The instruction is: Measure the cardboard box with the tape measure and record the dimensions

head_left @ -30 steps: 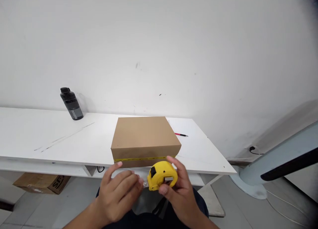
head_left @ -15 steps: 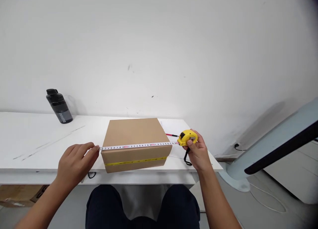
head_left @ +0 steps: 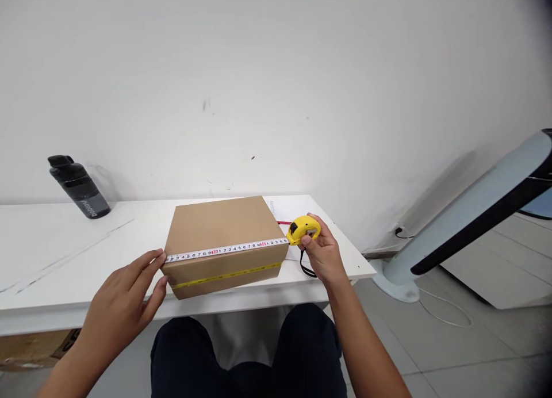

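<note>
A brown cardboard box (head_left: 222, 225) lies on the white table in front of me. The white blade of a tape measure (head_left: 233, 249) stretches along the top front edge of the box, and a yellow band runs across its front side. At the left corner, the fingertips of my left hand (head_left: 125, 291) press the blade's end against the box, with the thumb lower and apart. My right hand (head_left: 324, 251) is closed around the yellow tape measure case (head_left: 304, 230), which sits close against the box's right corner. A black wrist strap (head_left: 307, 267) dangles under the case.
A dark bottle (head_left: 80, 186) stands at the table's left, near the wall. Behind the box are a paper sheet (head_left: 293, 205) and a red pen (head_left: 283, 222). A pale tower-like appliance (head_left: 466, 214) stands on the floor to the right. Another carton (head_left: 34, 346) is below the table.
My right hand has brought the case left to the box's corner, so less blade shows. My left thumb has dropped away from the blade's end. The view has shifted slightly.
</note>
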`<state>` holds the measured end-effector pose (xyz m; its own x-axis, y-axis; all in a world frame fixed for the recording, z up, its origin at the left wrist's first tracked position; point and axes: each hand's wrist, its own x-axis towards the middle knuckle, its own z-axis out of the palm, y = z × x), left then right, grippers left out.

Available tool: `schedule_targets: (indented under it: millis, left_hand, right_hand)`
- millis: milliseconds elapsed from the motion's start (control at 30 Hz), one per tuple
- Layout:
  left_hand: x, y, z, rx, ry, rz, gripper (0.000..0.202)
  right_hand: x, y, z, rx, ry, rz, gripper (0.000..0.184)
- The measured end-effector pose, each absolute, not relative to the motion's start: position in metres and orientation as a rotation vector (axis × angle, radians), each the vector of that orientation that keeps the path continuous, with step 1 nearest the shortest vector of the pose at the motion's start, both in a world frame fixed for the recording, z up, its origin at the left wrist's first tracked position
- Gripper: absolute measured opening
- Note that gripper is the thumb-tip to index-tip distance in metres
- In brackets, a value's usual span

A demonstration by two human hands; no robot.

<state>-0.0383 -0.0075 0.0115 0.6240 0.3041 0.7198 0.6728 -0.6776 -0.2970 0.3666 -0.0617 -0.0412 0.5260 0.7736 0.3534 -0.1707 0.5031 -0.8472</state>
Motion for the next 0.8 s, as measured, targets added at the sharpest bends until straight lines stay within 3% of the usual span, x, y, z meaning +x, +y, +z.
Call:
schedule_targets:
  millis: [233, 800]
  left_hand:
    - [-0.0360, -0.0042, 0.0124, -2.277, -0.820, -0.923, 0.033]
    - [-0.0367, -0.0111, 0.0196, -2.248, -0.789, -0.880, 0.028]
  right_hand:
    - [0.3657, -0.0631, -0.0427, -0.878, -0.830, 0.630, 0.063]
    - [0.3674, -0.0682, -0.0432, -0.896, -0.849, 0.582, 0.061]
